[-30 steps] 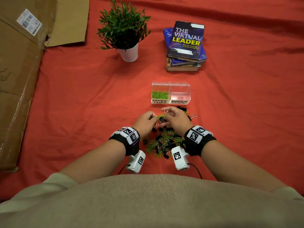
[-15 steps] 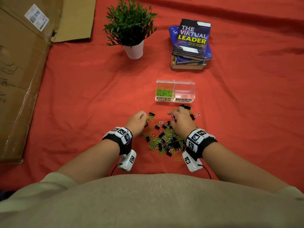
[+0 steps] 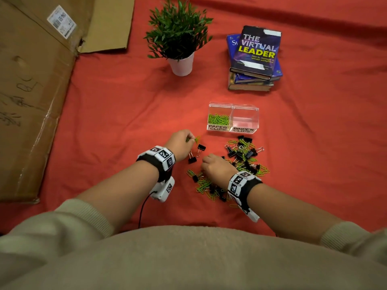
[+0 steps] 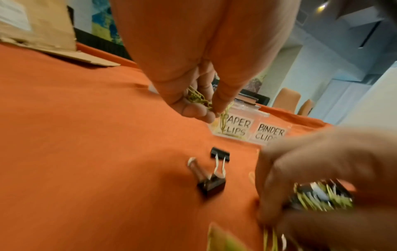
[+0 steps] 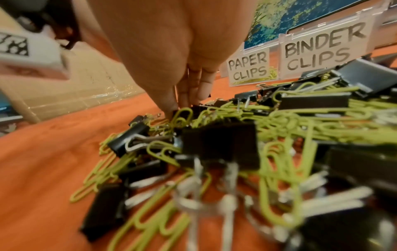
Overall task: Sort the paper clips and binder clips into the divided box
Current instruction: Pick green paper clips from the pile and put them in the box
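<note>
The clear divided box (image 3: 245, 107) stands beyond the pile; its PAPER CLIPS half (image 3: 218, 119) holds green clips, and its BINDER CLIPS half (image 3: 244, 120) looks bare. My left hand (image 3: 189, 139) is left of the box and pinches a few green paper clips (image 4: 198, 100) above the cloth. Two black binder clips (image 3: 201, 147) (image 3: 191, 159) lie just under it. My right hand (image 3: 209, 164) is curled over the left part of the mixed pile (image 3: 244, 158). Its fingertips (image 5: 184, 105) close on green paper clips there.
Everything lies on a red cloth (image 3: 125, 122). A potted plant (image 3: 180, 38) and a stack of books (image 3: 254, 59) stand beyond the box. Flattened cardboard (image 3: 31, 91) covers the left side. More clips (image 3: 207, 185) lie near my right wrist.
My left hand has lifted away from the pile with green paper clips, moving toward the box's level. My right hand has drawn back a little toward me over the pile.
</note>
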The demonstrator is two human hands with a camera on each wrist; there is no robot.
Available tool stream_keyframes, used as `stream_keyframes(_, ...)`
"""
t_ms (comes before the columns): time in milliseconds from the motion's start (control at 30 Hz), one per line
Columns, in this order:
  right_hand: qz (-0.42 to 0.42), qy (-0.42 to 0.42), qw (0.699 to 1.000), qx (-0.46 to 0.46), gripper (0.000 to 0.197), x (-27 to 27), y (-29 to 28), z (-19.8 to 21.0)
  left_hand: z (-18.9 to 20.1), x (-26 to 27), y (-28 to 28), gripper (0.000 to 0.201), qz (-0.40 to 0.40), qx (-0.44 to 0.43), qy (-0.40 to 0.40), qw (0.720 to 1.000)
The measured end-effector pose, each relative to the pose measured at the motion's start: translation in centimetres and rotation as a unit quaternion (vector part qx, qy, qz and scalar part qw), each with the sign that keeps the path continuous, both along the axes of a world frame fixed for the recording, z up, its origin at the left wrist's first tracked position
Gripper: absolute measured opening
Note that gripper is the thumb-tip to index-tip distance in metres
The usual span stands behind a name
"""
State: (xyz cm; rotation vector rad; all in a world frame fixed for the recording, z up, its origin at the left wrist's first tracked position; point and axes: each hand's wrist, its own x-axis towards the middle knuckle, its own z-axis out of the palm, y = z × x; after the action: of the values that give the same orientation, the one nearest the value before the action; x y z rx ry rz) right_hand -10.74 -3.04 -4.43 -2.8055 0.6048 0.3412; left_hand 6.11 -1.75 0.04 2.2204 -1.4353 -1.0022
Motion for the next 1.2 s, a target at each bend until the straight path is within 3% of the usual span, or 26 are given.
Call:
stream_keyframes(133, -0.023, -0.039, 0.999, -0.012, 0.027, -0.3, 0.2, 0.3, 1.7, -1.2, -4.2, 0.014, -0.034, -0.044, -0.015, 0.998)
stream_keyframes(200, -0.07, -0.087, 0.993, 0.034, 0.017, -0.6, -0.1, 1.2, 2.3, -1.9, -6.3, 0.016, -0.061, -0.065, -0.034, 0.995)
stream_keyframes(367, -0.332, -0.13, 0.914, 0.191, 0.014, -2.8, -3.0, 4.3, 2.5, -3.7, -11.1, 0.024, -0.135, -0.012, -0.094, 0.986)
stream_keyframes(467, -0.412, -0.149, 0.875, 0.204, 0.011, -4.1, -5.6, 5.3, 1.7, -4.6, -12.3, 0.028, -0.177, 0.016, -0.121, 0.977)
stream_keyframes(600, -0.457, -0.129, 0.863, 0.173, 0.01, -3.8, -9.1, 6.5, 1.4, -4.8, -12.3, 0.035, -0.193, 0.017, -0.109, 0.975)
stream_keyframes(733, -0.448, -0.103, 0.88, 0.115, 0.018, -1.4, -11.9, 6.5, 1.9, -3.5, -9.7, 0.027, -0.118, -0.069, -0.053, 0.989)
stream_keyframes(833, -0.419, -0.089, 0.898, 0.098, 0.015, 0.6, -12.6, 6.4, 1.8, -2.2, -5.6, 0.019, -0.091, -0.071, -0.025, 0.993)
stream_keyframes(1033, -0.344, -0.138, 0.925, 0.086, 0.021, 1.7, -10.0, 6.2, -0.5, -0.4, 2.8, 0.02, -0.202, 0.07, -0.039, 0.976)
stream_keyframes(1200, -0.185, -0.023, 0.971, 0.148, 0.018, 1.3, -4.0, 3.5, -2.2, 0.0, 5.9, 0.028, -0.255, 0.053, -0.082, 0.962)
